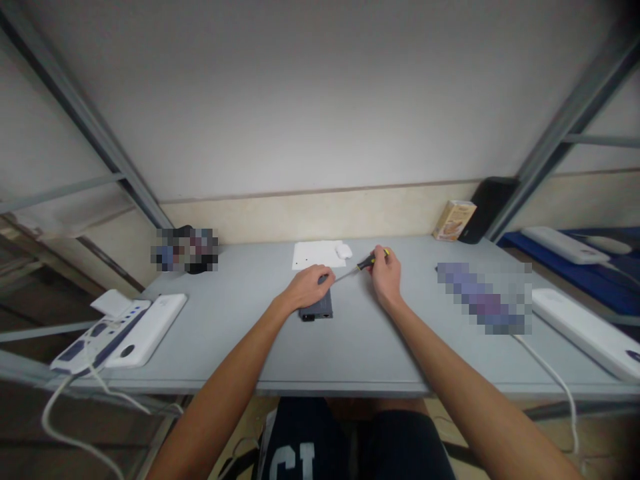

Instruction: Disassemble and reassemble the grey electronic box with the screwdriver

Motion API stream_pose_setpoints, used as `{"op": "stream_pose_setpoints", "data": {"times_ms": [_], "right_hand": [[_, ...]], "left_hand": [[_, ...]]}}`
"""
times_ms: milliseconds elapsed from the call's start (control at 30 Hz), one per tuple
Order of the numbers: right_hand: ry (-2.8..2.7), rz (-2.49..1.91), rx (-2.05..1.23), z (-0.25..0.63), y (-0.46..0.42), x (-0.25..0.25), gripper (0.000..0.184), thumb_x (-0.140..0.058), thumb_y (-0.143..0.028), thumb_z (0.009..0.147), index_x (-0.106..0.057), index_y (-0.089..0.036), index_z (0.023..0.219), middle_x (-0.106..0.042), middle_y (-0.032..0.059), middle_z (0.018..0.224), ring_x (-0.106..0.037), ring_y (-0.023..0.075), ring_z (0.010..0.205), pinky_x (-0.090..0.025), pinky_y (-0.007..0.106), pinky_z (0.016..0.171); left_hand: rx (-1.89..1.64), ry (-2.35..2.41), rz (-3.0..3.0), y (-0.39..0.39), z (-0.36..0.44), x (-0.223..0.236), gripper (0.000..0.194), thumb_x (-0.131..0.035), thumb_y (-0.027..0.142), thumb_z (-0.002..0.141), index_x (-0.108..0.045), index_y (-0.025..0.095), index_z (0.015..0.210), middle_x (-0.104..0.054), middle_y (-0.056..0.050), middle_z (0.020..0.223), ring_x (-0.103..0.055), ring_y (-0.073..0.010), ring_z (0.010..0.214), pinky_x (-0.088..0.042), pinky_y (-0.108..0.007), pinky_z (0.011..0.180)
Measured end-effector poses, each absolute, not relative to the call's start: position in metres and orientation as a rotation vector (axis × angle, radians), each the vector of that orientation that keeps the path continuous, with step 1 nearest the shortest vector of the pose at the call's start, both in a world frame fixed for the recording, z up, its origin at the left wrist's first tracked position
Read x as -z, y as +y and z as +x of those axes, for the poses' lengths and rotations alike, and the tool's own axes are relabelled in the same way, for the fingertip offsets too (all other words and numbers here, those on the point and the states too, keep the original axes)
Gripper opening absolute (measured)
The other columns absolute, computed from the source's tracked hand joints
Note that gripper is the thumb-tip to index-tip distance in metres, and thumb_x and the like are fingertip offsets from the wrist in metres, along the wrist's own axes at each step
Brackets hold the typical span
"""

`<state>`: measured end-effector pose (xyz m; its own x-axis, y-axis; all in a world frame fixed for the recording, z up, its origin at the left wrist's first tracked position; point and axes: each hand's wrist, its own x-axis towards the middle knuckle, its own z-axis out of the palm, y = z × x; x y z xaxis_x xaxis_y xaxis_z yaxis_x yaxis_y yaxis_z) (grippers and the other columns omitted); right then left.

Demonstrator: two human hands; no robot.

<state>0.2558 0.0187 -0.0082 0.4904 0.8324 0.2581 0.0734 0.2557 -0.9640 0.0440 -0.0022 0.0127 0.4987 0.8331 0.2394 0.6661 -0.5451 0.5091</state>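
Observation:
My right hand [387, 275] is closed around the black and yellow handle of a screwdriver [367, 261]. Its thin metal shaft points left and reaches the fingertips of my left hand [309, 285]. That hand rests with curled fingers on a small flat dark grey box [319, 311], gripping it against the desk. My left hand covers the upper part of the box, so I cannot tell what the screwdriver tip touches. Just behind, a white sheet [315, 254] lies on the desk with small dark specks on it and a crumpled white piece [343, 251] at its right end.
On the left of the grey desk [230, 340] are a power strip [100, 337] and a white slab-shaped device [150, 333]. A yellow box [454, 221] and a black panel [487, 210] stand at the back right. Another long white device [590, 333] lies at the right edge.

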Motion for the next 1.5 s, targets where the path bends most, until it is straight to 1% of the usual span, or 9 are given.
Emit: {"op": "stream_pose_setpoints", "data": {"times_ms": [167, 267, 333, 500, 833, 1067, 1267, 1367, 1500], "right_hand": [[-0.820, -1.178, -0.680, 0.257, 0.020, 0.004, 0.034, -0.054, -0.052, 0.089, -0.057, -0.022, 0.075, -0.053, -0.0044, 0.063, -0.049, 0.0116, 0.050, -0.043, 0.026, 0.049], [-0.752, -1.154, -0.713, 0.256, 0.022, 0.001, 0.036, -0.055, -0.056, 0.088, -0.056, -0.022, 0.075, -0.051, -0.0048, 0.061, -0.048, 0.0115, 0.048, -0.039, 0.025, 0.043], [-0.745, -1.154, -0.731, 0.256, 0.022, 0.001, 0.038, -0.055, -0.058, 0.087, -0.055, -0.022, 0.075, -0.050, -0.0051, 0.060, -0.048, 0.0115, 0.046, -0.036, 0.025, 0.041], [-0.780, -1.168, -0.731, 0.254, 0.020, 0.000, 0.039, -0.055, -0.059, 0.087, -0.056, -0.022, 0.076, -0.051, -0.0049, 0.061, -0.049, 0.0117, 0.046, -0.037, 0.025, 0.041], [-0.683, -1.122, -0.752, 0.256, 0.018, -0.011, 0.034, -0.057, -0.053, 0.088, -0.056, -0.021, 0.076, -0.048, -0.0056, 0.060, -0.047, 0.0091, 0.042, -0.032, 0.022, 0.037], [-0.746, -0.937, -0.738, 0.262, 0.014, -0.030, 0.046, -0.067, -0.066, 0.082, -0.059, -0.020, 0.082, -0.048, -0.0066, 0.057, -0.045, 0.0072, 0.043, -0.031, 0.019, 0.038], [-0.796, -0.752, -0.845, 0.264, 0.010, -0.040, 0.052, -0.084, -0.060, 0.069, -0.066, -0.018, 0.096, -0.042, -0.0092, 0.062, -0.039, 0.0042, 0.047, -0.030, 0.016, 0.040], [-0.805, -0.743, -0.848, 0.266, 0.010, -0.040, 0.052, -0.084, -0.058, 0.070, -0.068, -0.018, 0.098, -0.042, -0.0090, 0.062, -0.039, 0.0040, 0.048, -0.029, 0.016, 0.040], [-0.836, -0.774, -0.770, 0.270, 0.009, -0.040, 0.049, -0.071, -0.065, 0.081, -0.068, -0.018, 0.096, -0.042, -0.0082, 0.059, -0.039, 0.0041, 0.045, -0.031, 0.017, 0.040]], "left_hand": [[-0.665, 1.374, 2.450, -0.006, 0.044, -0.014, 0.019, -0.048, 0.036, 0.097, -0.061, 0.023, 0.092, -0.069, -0.004, 0.089, -0.062, -0.0232, 0.085, -0.045, -0.032, 0.076], [-0.672, 1.368, 2.473, -0.007, 0.046, -0.014, 0.012, -0.053, 0.031, 0.093, -0.062, 0.024, 0.096, -0.068, -0.003, 0.090, -0.062, -0.0224, 0.084, -0.045, -0.031, 0.077], [-0.664, 1.337, 2.507, -0.007, 0.047, -0.014, 0.013, -0.053, 0.029, 0.093, -0.065, 0.023, 0.095, -0.069, -0.005, 0.093, -0.063, -0.0231, 0.089, -0.046, -0.032, 0.081], [-0.646, 1.282, 2.580, -0.006, 0.048, -0.011, 0.030, -0.049, 0.030, 0.097, -0.065, 0.021, 0.073, -0.066, -0.007, 0.089, -0.062, -0.0238, 0.093, -0.047, -0.033, 0.085], [-0.738, 1.245, 2.497, -0.008, 0.048, -0.017, 0.027, -0.040, 0.025, 0.100, -0.057, 0.022, 0.079, -0.061, -0.004, 0.079, -0.056, -0.0223, 0.083, -0.044, -0.033, 0.080], [-1.193, 1.256, 2.347, -0.012, 0.058, -0.010, 0.038, -0.032, 0.031, 0.107, -0.067, 0.019, 0.099, -0.053, -0.008, 0.099, -0.051, -0.0223, 0.105, -0.042, -0.037, 0.103], [-1.198, 1.333, 2.374, -0.013, 0.067, 0.000, 0.030, -0.040, 0.037, 0.106, -0.065, 0.025, 0.120, -0.043, -0.008, 0.112, -0.045, -0.0236, 0.115, -0.038, -0.042, 0.112], [-1.156, 1.354, 2.448, -0.013, 0.065, -0.004, 0.026, -0.045, 0.038, 0.104, -0.066, 0.025, 0.114, -0.046, -0.008, 0.113, -0.047, -0.0242, 0.114, -0.041, -0.043, 0.107], [-1.164, 1.385, 2.563, -0.017, 0.059, -0.017, 0.021, -0.050, 0.035, 0.101, -0.067, 0.023, 0.108, -0.056, -0.008, 0.114, -0.050, -0.0248, 0.115, -0.037, -0.045, 0.105]]}}
